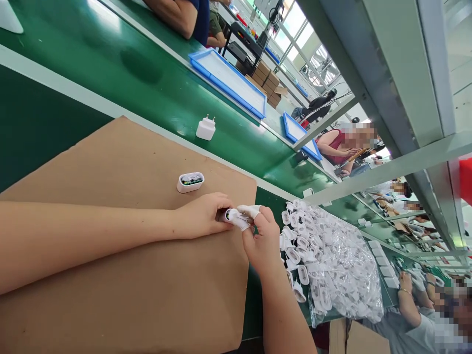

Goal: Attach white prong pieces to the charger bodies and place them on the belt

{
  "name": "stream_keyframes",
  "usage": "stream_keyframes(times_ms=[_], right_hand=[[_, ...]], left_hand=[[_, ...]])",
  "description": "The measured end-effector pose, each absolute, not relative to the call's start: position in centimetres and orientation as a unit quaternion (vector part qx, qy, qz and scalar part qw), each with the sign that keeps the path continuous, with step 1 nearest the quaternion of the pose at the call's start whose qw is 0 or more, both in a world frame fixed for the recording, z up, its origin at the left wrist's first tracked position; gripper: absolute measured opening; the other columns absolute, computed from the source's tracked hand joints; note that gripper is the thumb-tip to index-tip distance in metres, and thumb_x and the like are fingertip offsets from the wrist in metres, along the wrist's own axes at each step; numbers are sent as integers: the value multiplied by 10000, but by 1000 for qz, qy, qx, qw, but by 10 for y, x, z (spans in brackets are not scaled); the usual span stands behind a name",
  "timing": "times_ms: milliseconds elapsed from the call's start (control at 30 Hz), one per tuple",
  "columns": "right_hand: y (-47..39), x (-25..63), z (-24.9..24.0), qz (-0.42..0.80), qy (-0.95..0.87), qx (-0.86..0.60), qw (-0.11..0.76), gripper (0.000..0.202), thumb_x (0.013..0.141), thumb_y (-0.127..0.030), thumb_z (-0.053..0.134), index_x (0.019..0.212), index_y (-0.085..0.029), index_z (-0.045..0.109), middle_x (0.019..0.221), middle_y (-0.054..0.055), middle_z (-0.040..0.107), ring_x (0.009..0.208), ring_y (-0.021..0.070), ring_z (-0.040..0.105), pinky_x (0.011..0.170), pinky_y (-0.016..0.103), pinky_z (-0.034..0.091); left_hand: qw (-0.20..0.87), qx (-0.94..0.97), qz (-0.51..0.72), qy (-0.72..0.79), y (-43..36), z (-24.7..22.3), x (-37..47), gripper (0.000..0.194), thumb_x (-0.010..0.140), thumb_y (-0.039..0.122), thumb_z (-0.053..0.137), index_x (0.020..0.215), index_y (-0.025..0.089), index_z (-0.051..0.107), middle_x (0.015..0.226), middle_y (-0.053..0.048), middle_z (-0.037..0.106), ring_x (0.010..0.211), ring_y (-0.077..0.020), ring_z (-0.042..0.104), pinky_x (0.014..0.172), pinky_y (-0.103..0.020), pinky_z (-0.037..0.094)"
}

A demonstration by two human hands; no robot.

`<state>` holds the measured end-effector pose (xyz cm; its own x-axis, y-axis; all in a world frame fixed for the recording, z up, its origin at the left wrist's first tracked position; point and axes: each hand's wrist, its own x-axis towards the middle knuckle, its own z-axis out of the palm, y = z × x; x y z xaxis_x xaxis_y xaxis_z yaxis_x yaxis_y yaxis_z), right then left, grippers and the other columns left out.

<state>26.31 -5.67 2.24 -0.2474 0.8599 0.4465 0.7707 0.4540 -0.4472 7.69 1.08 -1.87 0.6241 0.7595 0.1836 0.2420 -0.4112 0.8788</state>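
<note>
My left hand (201, 216) rests above the brown cardboard sheet (162, 285), its fingers wrapped round a white oval charger housing (227, 215) whose open end faces right. At that opening, the thumb and forefinger of my right hand (262, 241) come together, both wearing white finger cots. Whatever is between those two fingertips is hidden. Behind my left hand, another white oval housing (191, 183) sits on the cardboard, its open top showing a green circuit board and white wires.
A white two-pin charger (205, 129) lies on the green conveyor belt (147, 93). To the right, a clear plastic bag (342, 265) spills many white housings onto the table. Blue-rimmed trays (228, 83) stand beyond the belt. Metal beams (383, 172) cross overhead. Several co-workers sit along the line.
</note>
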Motion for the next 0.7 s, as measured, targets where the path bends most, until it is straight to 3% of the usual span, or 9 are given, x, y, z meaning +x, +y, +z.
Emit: stream_keyframes(times_ms=[267, 700], right_hand=[[-52, 261, 19, 35, -802, -509, 312, 303, 944, -102, 565, 1157, -253, 719, 1017, 76, 713, 964, 222, 640, 796, 351, 557], [-50, 256, 21, -22, -824, -491, 281, 324, 910, -40, 534, 1107, -221, 718, 910, 64, 683, 855, 221, 581, 727, 336, 501]], left_hand=[[434, 789, 301, 315, 14, -24, 79, 256, 833, 454, 649, 781, 203, 635, 814, -34, 605, 798, -228, 586, 683, -334, 437], [436, 788, 300, 316, 15, -26, 78, 278, 812, 468, 629, 758, 197, 594, 810, -42, 582, 806, -238, 571, 695, -354, 412]])
